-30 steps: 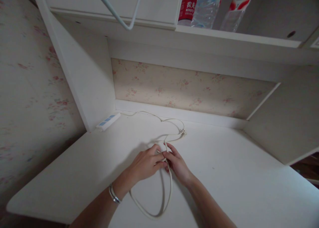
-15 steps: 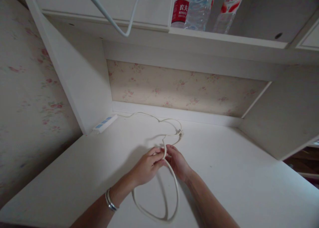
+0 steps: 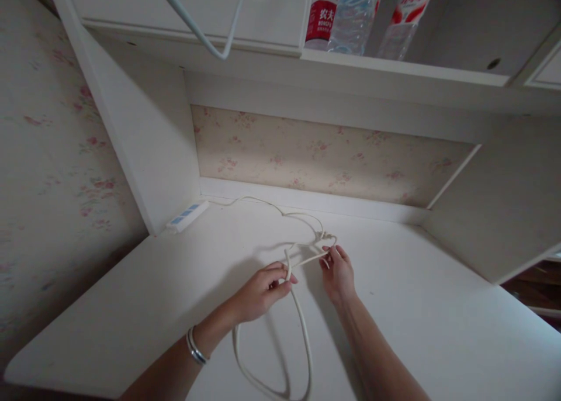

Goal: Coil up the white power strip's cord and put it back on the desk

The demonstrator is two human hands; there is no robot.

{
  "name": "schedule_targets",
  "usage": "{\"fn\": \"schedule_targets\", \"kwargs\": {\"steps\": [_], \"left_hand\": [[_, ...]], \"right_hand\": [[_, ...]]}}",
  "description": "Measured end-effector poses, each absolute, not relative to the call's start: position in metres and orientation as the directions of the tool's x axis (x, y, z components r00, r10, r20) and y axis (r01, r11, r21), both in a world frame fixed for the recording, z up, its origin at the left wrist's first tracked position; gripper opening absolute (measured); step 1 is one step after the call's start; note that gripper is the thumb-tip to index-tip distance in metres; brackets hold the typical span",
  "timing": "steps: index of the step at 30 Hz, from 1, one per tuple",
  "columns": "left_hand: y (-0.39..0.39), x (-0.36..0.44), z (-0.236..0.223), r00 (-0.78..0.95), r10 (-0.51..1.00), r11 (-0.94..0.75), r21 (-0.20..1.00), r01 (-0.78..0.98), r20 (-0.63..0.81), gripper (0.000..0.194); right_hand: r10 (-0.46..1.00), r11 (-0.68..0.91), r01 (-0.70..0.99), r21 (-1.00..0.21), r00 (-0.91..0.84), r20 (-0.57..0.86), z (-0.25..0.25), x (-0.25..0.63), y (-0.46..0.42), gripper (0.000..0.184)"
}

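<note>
A white power cord (image 3: 304,325) hangs in a large loop from my left hand (image 3: 265,290), whose fingers are closed on it. My right hand (image 3: 339,274) pinches another stretch of the same cord, which runs taut between the two hands. Past my right fingertips the cord bunches into a small tangle on the desk. From there a thin length trails back to a white power strip (image 3: 188,216) with blue sections, lying by the left side panel. Whether the tangle is a knot, I cannot tell.
The white desk (image 3: 416,319) stretches beneath both arms. Above it an overhanging shelf (image 3: 394,68) holds several plastic bottles (image 3: 322,18). A pale cable loop (image 3: 197,30) dangles at the upper left. Side panels and a floral back wall (image 3: 307,152) enclose the desk.
My right hand has moved away from my left, to the right, drawing a length of cord with it. My left hand stays nearly in place, still holding the loop.
</note>
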State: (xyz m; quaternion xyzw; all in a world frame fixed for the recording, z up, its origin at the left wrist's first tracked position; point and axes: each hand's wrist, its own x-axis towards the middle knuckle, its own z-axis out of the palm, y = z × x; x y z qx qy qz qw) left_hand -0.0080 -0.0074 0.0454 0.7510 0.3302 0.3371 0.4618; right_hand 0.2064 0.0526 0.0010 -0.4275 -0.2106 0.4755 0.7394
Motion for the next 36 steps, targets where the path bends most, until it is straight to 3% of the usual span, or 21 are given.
{"fn": "schedule_targets", "kwargs": {"steps": [4, 9, 13, 16, 22, 27, 30, 36], "left_hand": [[-0.003, -0.008, 0.041, 0.499, 0.851, -0.311, 0.922, 0.230, 0.163, 0.034], [0.001, -0.007, 0.030, 0.497, 0.851, -0.370, 0.866, 0.337, 0.169, 0.027], [-0.001, -0.008, 0.018, 0.579, 0.815, -0.326, 0.857, 0.399, 0.040, 0.029], [-0.003, -0.008, 0.012, 0.585, 0.810, -0.378, 0.802, 0.462, 0.045, 0.031], [0.001, -0.006, 0.011, 0.422, 0.889, -0.394, 0.767, 0.506, 0.178, 0.034], [0.004, -0.006, 0.008, 0.291, 0.945, -0.301, 0.751, 0.588, 0.151, 0.040], [0.001, -0.005, 0.008, 0.340, 0.919, -0.384, 0.654, 0.652, 0.201, 0.033], [-0.006, -0.007, 0.026, 0.423, 0.865, -0.493, 0.298, 0.817, 0.270, 0.035]], "right_hand": [[0.895, 0.281, -0.509, -0.814, 0.445, 0.030, 0.013, 0.207, 0.048, 0.024], [0.828, 0.456, -0.313, -0.833, 0.493, 0.267, 0.023, 0.196, 0.036, 0.033], [0.820, 0.433, -0.055, -0.900, 0.439, 0.368, 0.021, 0.189, 0.030, 0.043], [0.849, 0.400, 0.053, -0.915, 0.354, 0.392, 0.018, 0.188, 0.028, 0.040], [0.911, 0.359, -0.079, -0.930, 0.247, 0.331, 0.013, 0.180, 0.027, 0.034], [0.961, 0.273, -0.216, -0.938, 0.098, 0.257, 0.011, 0.163, 0.020, 0.033], [0.967, 0.253, -0.173, -0.952, 0.041, 0.250, 0.009, 0.157, 0.017, 0.035], [0.919, 0.393, 0.145, -0.908, -0.064, 0.388, 0.004, 0.161, 0.018, 0.030]]}}
